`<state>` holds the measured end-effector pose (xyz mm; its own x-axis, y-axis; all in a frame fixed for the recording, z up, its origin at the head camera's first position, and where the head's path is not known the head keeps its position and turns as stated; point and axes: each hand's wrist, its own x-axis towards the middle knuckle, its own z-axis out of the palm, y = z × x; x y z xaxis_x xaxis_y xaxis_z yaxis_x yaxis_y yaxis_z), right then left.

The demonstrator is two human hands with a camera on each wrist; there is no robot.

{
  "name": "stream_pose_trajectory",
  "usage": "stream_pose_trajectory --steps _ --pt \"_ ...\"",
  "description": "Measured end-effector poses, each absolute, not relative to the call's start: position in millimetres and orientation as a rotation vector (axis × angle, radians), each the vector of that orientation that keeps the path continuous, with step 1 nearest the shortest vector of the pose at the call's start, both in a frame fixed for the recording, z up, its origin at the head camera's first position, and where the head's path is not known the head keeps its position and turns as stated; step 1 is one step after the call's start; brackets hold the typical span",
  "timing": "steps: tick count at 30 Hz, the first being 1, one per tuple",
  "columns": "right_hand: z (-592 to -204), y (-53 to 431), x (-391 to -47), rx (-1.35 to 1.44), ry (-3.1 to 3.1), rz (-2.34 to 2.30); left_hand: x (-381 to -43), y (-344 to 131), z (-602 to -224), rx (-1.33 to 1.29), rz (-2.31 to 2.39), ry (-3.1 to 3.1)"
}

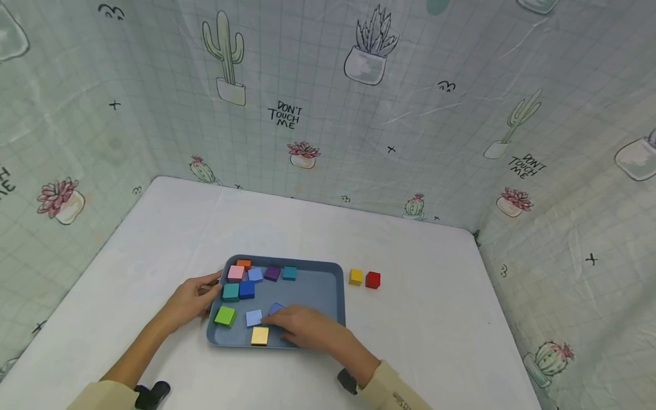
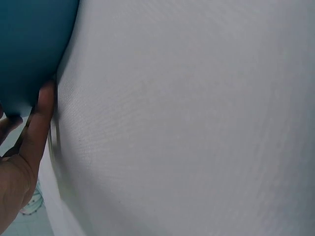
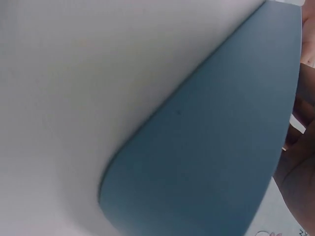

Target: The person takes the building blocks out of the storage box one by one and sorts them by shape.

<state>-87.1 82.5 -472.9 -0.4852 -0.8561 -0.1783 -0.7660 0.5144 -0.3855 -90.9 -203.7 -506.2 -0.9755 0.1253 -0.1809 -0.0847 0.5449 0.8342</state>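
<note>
A blue-grey tray [image 1: 318, 296] on the table holds several coloured wooden blocks. My left hand [image 1: 187, 304] grips its left rim; in the left wrist view the fingers [image 2: 44, 105] lie along the tray's edge. My right hand [image 1: 307, 327] is over the tray's front part, its index fingertip right at the edge of a light blue block [image 1: 253, 318]. Behind that hand an indigo block [image 1: 275, 308] is partly hidden. A pale yellow block [image 1: 259, 336] lies in front of the light blue one, and a lime green block [image 1: 225, 316] to its left.
Toward the tray's back left are pink [image 1: 236, 273], teal [image 1: 230, 292], blue [image 1: 246, 290], orange [image 1: 244, 264] and purple [image 1: 273, 273] blocks, among others. Outside the right rim, a yellow block [image 1: 356, 277] and a red block [image 1: 373, 279] sit on the white table [image 1: 435, 319]. Patterned cloth surrounds it.
</note>
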Motion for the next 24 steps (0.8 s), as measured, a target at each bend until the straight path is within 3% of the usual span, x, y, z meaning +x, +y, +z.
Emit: stream_pose_trajectory --steps 24 --pt "-478.1 77.1 -86.5 -1.468 2.324 -0.319 -92.7 -205.5 -507.2 0.032 1.407 2.544"
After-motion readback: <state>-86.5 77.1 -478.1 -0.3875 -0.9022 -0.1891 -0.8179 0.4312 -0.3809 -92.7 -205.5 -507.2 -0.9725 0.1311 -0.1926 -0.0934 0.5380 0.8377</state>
